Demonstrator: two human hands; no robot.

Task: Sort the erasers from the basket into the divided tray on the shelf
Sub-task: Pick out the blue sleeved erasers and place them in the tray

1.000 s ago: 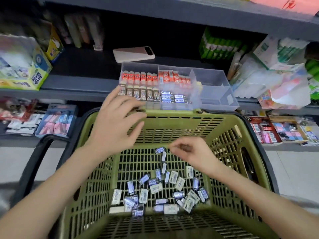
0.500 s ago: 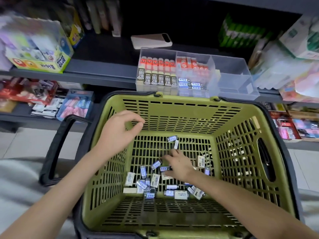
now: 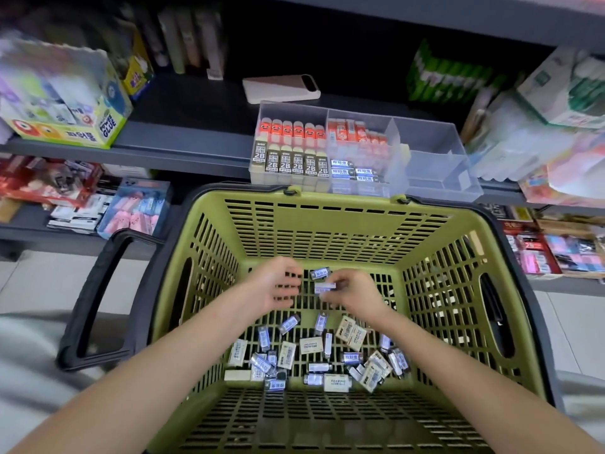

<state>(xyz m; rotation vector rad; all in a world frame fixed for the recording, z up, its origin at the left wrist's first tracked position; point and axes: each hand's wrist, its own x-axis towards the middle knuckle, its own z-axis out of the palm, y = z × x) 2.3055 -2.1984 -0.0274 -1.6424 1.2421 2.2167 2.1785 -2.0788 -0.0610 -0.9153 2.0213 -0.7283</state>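
At the far end of the basket (image 3: 327, 199) floor, your right hand (image 3: 357, 296) pinches a small blue-sleeved eraser (image 3: 325, 286) at the fingertips; a second eraser (image 3: 319, 273) lies loose just beyond it. The remaining erasers (image 3: 314, 355) sit scattered nearer you, white and blue sleeves mixed.

That pinch looks light, so the piece could slip as you lift it over the far rim. The divided tray (image 3: 435, 172) stands at the shelf (image 3: 183, 152) edge just above that rim; a knock from your wrist might shove it. Its middle section holds blue sleeves in front and orange behind, so a hurried drop could land among the wrong kind.

Both forearms reach forward and down, hands close together. Your left hand (image 3: 275, 285) has its fingers loosely curled beside the pinched eraser; I cannot tell whether it holds anything.
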